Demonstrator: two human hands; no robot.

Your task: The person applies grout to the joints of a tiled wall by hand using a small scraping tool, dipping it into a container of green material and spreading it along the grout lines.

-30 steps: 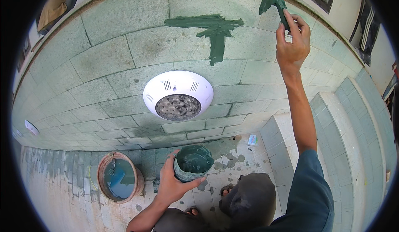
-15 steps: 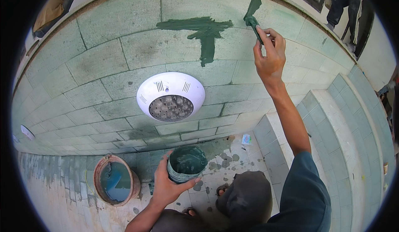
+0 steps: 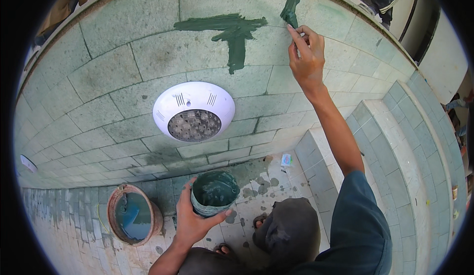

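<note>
High on the tiled wall [image 3: 163, 58], my right hand [image 3: 307, 53] pinches the short handle of a small tool [image 3: 291, 19], coated so thickly in green paste that I cannot tell a brush from a spatula. Its tip touches a fresh green smear [image 3: 293, 0]. To the left, a T-shaped patch of green paste [image 3: 237, 45] covers some tile joints. Low in front of me, my left hand [image 3: 191, 220] is wrapped round a paste-smeared tub [image 3: 216, 207], its mouth facing up and dark green paste inside.
A round white pool light [image 3: 195, 88] juts from the wall. On the spotted floor stands a bucket [image 3: 157, 218] of murky water with a blue thing in it. Tiled steps [image 3: 380, 142] rise at right. A small packet [image 3: 286, 160] lies by them. People stand beyond the wall's top.
My right hand has moved slightly, and the tool now lies more against the smear, its handle mostly hidden by my fingers. The whole view has shifted a little. My left hand still holds the tub.
</note>
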